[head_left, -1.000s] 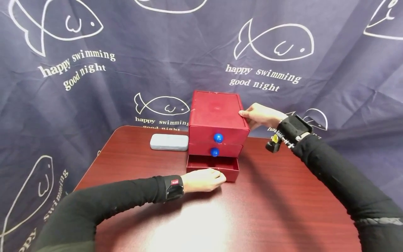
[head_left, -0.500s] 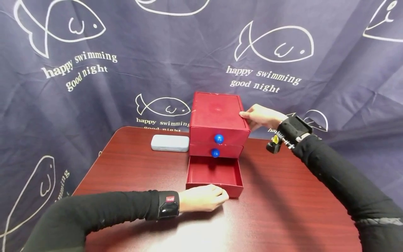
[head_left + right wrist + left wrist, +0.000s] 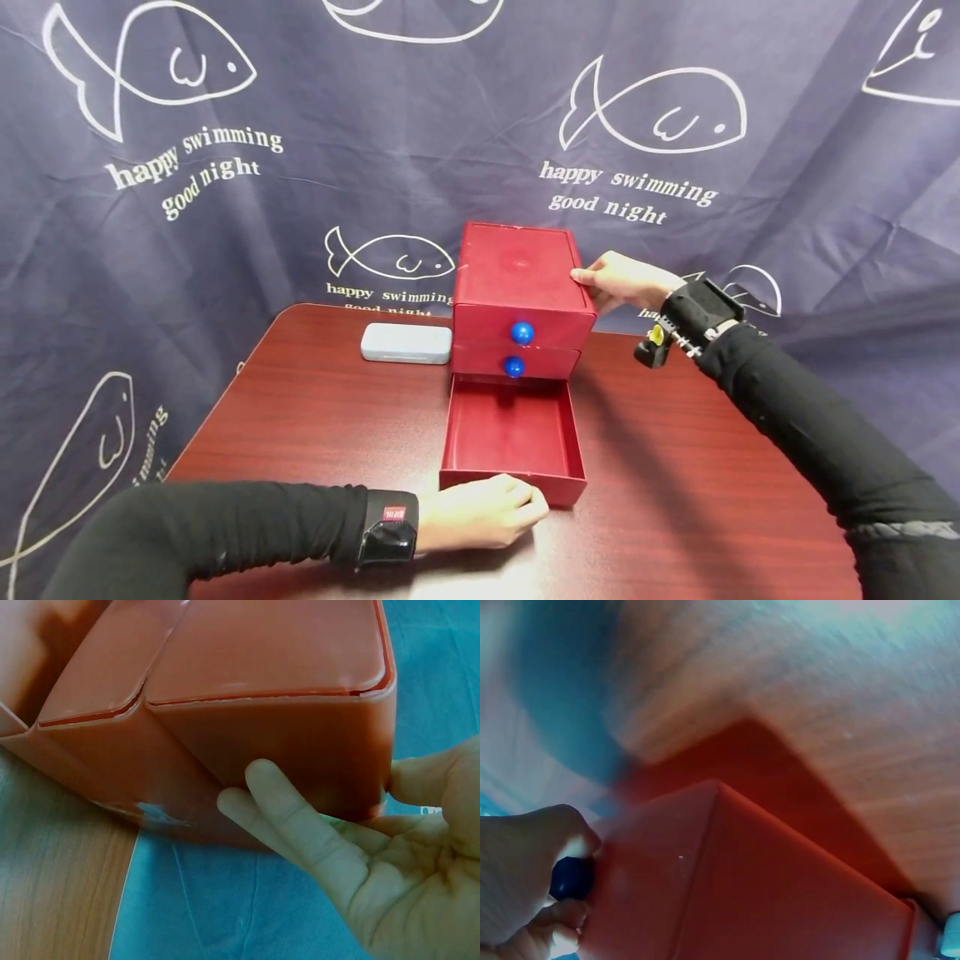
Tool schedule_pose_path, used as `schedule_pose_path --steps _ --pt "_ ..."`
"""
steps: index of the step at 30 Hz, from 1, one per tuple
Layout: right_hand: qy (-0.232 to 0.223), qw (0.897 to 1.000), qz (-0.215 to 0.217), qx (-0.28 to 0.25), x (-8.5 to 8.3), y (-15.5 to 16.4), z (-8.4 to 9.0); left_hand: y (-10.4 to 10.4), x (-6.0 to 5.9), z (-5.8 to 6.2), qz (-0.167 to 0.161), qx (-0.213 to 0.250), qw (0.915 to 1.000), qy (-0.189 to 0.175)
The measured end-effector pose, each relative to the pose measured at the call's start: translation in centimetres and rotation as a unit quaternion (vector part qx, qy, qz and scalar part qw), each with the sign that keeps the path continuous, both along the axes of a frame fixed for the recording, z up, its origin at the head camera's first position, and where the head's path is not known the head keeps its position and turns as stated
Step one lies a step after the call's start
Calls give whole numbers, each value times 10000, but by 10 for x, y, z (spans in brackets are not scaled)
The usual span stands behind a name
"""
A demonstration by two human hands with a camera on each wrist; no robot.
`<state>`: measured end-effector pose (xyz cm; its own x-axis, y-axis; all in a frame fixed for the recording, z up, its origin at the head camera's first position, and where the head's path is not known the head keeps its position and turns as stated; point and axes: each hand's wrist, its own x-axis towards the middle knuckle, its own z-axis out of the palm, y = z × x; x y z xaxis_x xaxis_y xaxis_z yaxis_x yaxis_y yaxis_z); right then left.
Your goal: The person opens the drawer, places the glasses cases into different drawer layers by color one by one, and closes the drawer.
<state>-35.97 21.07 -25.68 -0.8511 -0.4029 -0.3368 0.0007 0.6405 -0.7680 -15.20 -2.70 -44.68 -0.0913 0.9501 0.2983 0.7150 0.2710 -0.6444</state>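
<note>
Gripping the bottom drawer's knob (image 3: 571,877), left hand (image 3: 476,512) curls; right hand (image 3: 622,279) flat against cabinet (image 3: 517,275).

This is looking like a staged recording corner rather than a lived-in room: a dark blue cloth (image 3: 420,125) printed with white fish and the words "happy swimming good night" is hanging as a backdrop, closing off everything behind a reddish wooden table (image 3: 675,517).
</note>
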Motion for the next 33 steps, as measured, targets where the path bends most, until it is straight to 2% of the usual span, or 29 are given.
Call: schedule_pose_path --steps 7,11,16,22,29,33 --pt "7 10000 1 -12 2 1 0 -1 14 1 36 201 9993 -300" --pt "-39 10000 28 -39 1 2 -1 0 23 0 110 173 9993 -303" --pt "-34 10000 22 -61 0 3 -1 0 31 -1 186 81 9997 -117" --pt "14 10000 -2 -42 0 1 -2 -2 36 -2 107 -381 9990 223" --pt "35 10000 -52 -4 1 0 -1 -3 37 -3 37 -633 9979 115" --pt "18 10000 -46 3 0 0 -1 -2 37 -3 -42 -505 9987 19"
